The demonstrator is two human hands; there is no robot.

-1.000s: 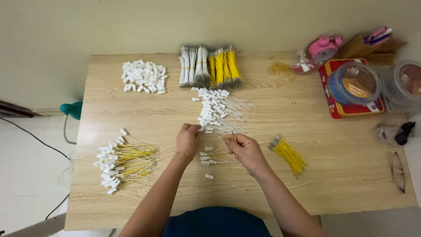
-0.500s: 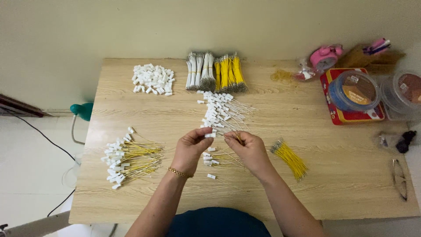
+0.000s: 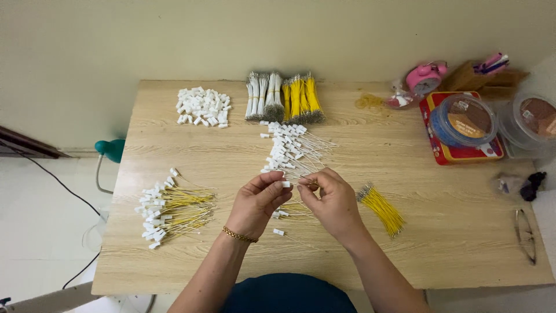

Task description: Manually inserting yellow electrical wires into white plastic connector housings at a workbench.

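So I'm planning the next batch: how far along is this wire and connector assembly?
Done: a pile of yellow wires fitted with white connectors lies at the left. In hand: the left hand pinches a white connector while the right hand brings a wire end to it. Left: loose yellow wires, bare connectors and bundled wires at the back.

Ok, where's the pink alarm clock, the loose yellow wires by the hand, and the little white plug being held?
Pink round alarm clock (image 3: pixel 427 77), head view, its face.
Loose yellow wire bundle (image 3: pixel 382 210), head view, mid-bundle.
Small white plastic plug (image 3: pixel 285 184), head view, its body.
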